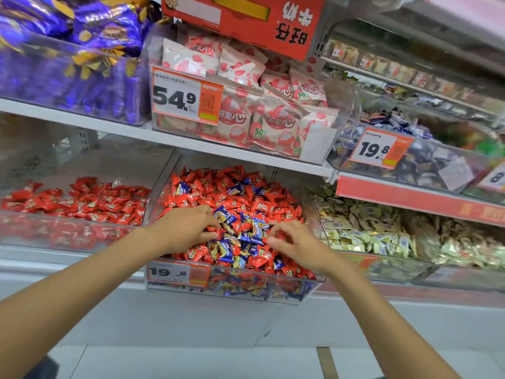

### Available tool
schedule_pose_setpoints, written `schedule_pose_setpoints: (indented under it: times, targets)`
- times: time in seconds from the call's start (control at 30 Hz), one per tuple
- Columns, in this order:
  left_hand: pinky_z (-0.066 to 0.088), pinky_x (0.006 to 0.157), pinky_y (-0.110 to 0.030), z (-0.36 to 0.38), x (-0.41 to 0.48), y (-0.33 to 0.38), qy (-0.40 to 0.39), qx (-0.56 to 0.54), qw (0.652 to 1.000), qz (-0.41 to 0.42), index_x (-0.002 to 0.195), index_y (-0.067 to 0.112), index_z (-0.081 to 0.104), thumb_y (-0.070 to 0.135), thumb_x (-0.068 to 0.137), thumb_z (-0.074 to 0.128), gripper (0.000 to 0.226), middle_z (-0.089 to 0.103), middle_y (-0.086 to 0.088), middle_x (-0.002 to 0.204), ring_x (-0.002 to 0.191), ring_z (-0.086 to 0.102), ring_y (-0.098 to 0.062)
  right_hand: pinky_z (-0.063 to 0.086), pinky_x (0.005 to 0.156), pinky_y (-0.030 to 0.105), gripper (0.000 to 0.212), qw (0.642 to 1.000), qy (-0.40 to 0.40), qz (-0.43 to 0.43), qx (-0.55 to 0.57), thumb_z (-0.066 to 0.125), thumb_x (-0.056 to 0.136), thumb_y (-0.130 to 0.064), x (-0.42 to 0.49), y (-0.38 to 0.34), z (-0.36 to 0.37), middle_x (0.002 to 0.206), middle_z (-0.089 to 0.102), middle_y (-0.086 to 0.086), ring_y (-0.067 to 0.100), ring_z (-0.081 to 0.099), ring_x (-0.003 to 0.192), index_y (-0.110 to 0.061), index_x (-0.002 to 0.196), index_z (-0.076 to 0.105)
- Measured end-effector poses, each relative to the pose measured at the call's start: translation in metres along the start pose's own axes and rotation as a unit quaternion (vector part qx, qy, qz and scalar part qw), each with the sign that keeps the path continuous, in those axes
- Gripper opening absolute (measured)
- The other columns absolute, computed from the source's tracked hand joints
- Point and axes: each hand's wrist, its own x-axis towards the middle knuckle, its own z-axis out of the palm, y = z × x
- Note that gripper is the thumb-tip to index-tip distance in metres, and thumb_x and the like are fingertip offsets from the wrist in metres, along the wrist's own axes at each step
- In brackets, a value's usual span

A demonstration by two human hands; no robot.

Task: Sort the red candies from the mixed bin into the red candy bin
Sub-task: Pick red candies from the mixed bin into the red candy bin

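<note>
1. Where it's at: both grips are down in the mixed bin (240, 289), middle of the lower shelf (123, 132). The red bin (68, 236) sits just beside it on the left. The left grip (185, 231) has its fingers curled with the tips in the pile, and the right grip (297, 247) looks the same. Honestly can't tell whether either one has a candy or is just digging.
2. Biggest worry is a stowaway. The blues (246, 236) are bunched right between the two grips, tangled in with the reds (235, 184). Grab by the handful there and a blue probably rides along into the red bin, which looks all red right now.
3. Spill over the front. The pile is heaped up near the front rim, right under the wrists. Raking toward yourself could push candies over the wall, past the price tag (177, 273) and onto the floor (191, 362).
4. Drops in transit. Those wrappers look slick, so an overstuffed grip could shed one while crossing to the left.
5. Arm traffic. The right grip has the longer trip and would have to cross over the left arm. Move both at once and they'll likely bump and scatter stuff.
6. Missed reds. The clear front wall shows more candy buried lower down, so skimming only the top probably leaves reds behind.
</note>
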Motion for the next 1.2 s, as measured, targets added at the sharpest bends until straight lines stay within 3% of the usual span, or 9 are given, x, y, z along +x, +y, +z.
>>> schedule_pose_setpoints:
  times: [0.13,0.33,0.47,0.53,0.63,0.8,0.97,1.07,1.2]
  targets:
    - [0.047,0.08,-0.032,0.0,0.0,-0.005,0.01,-0.027,1.0,0.003,0.116,0.028,0.054,0.046,0.094,0.05,0.029,0.055,0.01,0.123,0.101,0.057,-0.015,0.036,0.091,0.024,0.045,1.0,-0.028,0.015,-0.004,0.067,0.083,-0.049,-0.004,-0.001,0.013,0.117,0.04,-0.002,0.013,0.04,0.108,-0.028,0.119,0.05]
    - [0.036,0.064,-0.028,0.002,-0.003,-0.008,0.078,-0.128,0.989,-0.016,0.105,0.027,0.053,0.044,0.092,0.053,0.022,0.055,0.015,0.088,0.076,0.051,-0.01,0.039,0.081,0.026,0.017,0.999,0.044,-0.021,0.001,0.066,0.089,-0.027,0.005,0.004,0.012,0.103,0.053,0.002,0.017,0.05,0.094,-0.021,0.103,0.058]
    - [0.032,0.058,-0.021,-0.007,-0.005,-0.004,0.155,-0.192,0.969,-0.027,0.1,0.027,0.052,0.039,0.093,0.054,0.014,0.053,0.014,0.077,0.062,0.049,0.001,0.044,0.086,0.022,0.015,0.991,0.115,-0.021,0.059,0.061,0.093,-0.023,0.005,0.003,-0.004,0.111,0.061,-0.014,0.002,0.057,0.095,-0.028,0.108,0.062]
    - [0.031,0.054,-0.02,-0.012,-0.006,-0.001,0.187,-0.22,0.957,-0.038,0.1,0.025,0.054,0.037,0.093,0.055,0.014,0.053,0.013,0.07,0.055,0.049,0.0,0.04,0.063,0.009,0.014,0.984,0.141,-0.014,0.112,0.059,0.095,-0.021,0.004,-0.001,-0.01,0.089,0.062,-0.029,-0.009,0.054,0.066,-0.021,0.108,0.063]
    - [0.029,0.05,-0.023,-0.013,-0.005,0.003,0.188,-0.25,0.949,-0.044,0.101,0.024,0.055,0.037,0.092,0.056,0.016,0.052,0.006,0.06,0.046,0.045,-0.005,0.03,0.043,0.011,0.008,0.976,0.151,-0.012,0.158,0.059,0.095,-0.019,0.005,-0.001,-0.011,0.055,0.052,-0.034,0.002,0.042,0.041,-0.018,0.102,0.063]
    - [0.032,0.054,-0.016,-0.015,-0.005,0.005,0.188,-0.269,0.944,-0.029,0.102,0.023,0.055,0.035,0.092,0.056,0.016,0.054,0.012,0.072,0.055,0.05,0.006,0.029,0.043,0.026,0.011,0.967,0.164,-0.003,0.193,0.063,0.092,-0.018,0.007,-0.011,-0.011,0.069,0.065,-0.011,0.02,0.037,0.047,-0.028,0.097,0.067]
    - [0.044,0.083,-0.026,-0.021,-0.011,-0.003,0.192,-0.269,0.944,-0.01,0.101,0.032,0.053,0.041,0.09,0.056,0.015,0.06,0.013,0.104,0.094,0.056,-0.005,0.03,0.048,0.008,0.011,0.967,0.17,-0.01,0.192,0.061,0.094,-0.018,0.008,-0.027,-0.01,0.063,0.054,-0.026,-0.007,0.047,0.044,-0.024,0.101,0.067]
    - [0.044,0.084,-0.028,-0.029,-0.021,-0.008,0.214,-0.273,0.938,-0.014,0.103,0.024,0.058,0.038,0.09,0.058,0.02,0.062,0.01,0.103,0.094,0.057,-0.007,0.029,0.048,0.009,0.012,0.969,0.153,-0.034,0.191,0.058,0.096,-0.019,0.011,-0.046,-0.006,0.053,0.052,-0.034,-0.007,0.046,0.043,-0.02,0.106,0.063]
    - [0.045,0.078,-0.025,-0.04,-0.033,-0.024,0.238,-0.294,0.926,-0.016,0.098,0.025,0.059,0.038,0.09,0.059,0.016,0.063,0.011,0.096,0.085,0.058,-0.005,0.038,0.055,0.013,0.009,0.973,0.142,-0.063,0.169,0.059,0.095,-0.024,0.023,-0.083,0.0,0.08,0.06,-0.019,-0.004,0.052,0.053,-0.025,0.103,0.062]
